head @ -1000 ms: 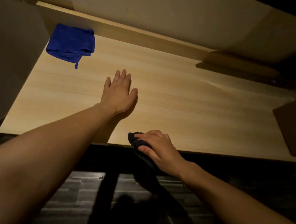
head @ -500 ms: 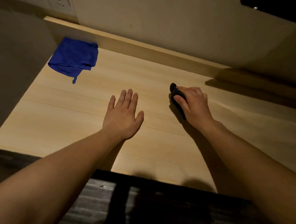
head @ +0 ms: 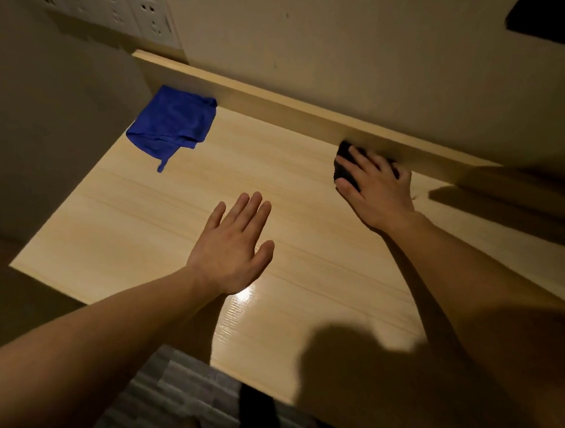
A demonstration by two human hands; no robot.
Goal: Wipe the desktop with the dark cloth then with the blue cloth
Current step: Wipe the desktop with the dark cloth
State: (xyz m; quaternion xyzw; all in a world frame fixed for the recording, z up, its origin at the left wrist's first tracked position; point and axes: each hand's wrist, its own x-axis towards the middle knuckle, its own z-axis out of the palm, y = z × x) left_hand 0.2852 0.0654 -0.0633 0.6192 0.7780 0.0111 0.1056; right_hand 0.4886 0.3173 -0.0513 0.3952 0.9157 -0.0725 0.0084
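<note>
Your right hand presses the dark cloth flat on the desktop, fingers spread over it, right against the raised back edge; the cloth shows only at your fingertips and thumb; your left hand is open, palm down, fingers together, empty, near the middle of the desktop; the blue cloth lies crumpled in the far left corner, touching the back edge, well apart from both hands; wall sockets sit above it.
</note>
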